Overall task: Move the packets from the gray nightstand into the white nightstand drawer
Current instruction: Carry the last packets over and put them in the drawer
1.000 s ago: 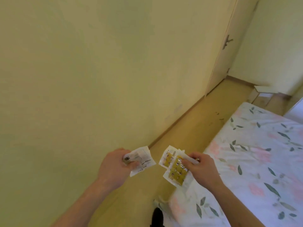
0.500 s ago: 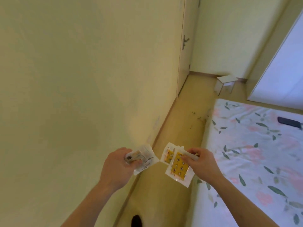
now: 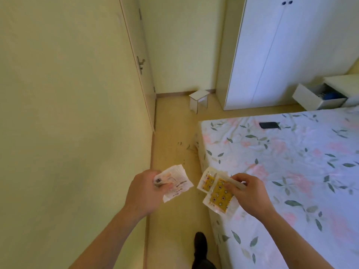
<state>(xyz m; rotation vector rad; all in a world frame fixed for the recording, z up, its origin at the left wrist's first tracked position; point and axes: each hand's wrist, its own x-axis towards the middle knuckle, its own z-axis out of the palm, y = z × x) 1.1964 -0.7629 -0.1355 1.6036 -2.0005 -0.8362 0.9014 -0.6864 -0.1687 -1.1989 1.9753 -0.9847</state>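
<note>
Packets split between both hands, probably to carry the lot in one trip: white printed packets [image 3: 175,182] pinched in left hand [image 3: 144,191], yellow patterned packets [image 3: 218,193] fanned in right hand [image 3: 247,193]. Held out front, over the floor beside the bed [image 3: 291,171]. Open white nightstand drawer [image 3: 318,97] waiting far right, well apart.

Two bare hands, left [image 3: 144,189] and right [image 3: 249,192]. Two yellow-printed white packets [image 3: 220,198]; one sheaf of white printed paper packets [image 3: 177,182], number indistinct. One white stool [image 3: 199,100]; one open white drawer [image 3: 318,98]; one black phone [image 3: 269,125].
</note>
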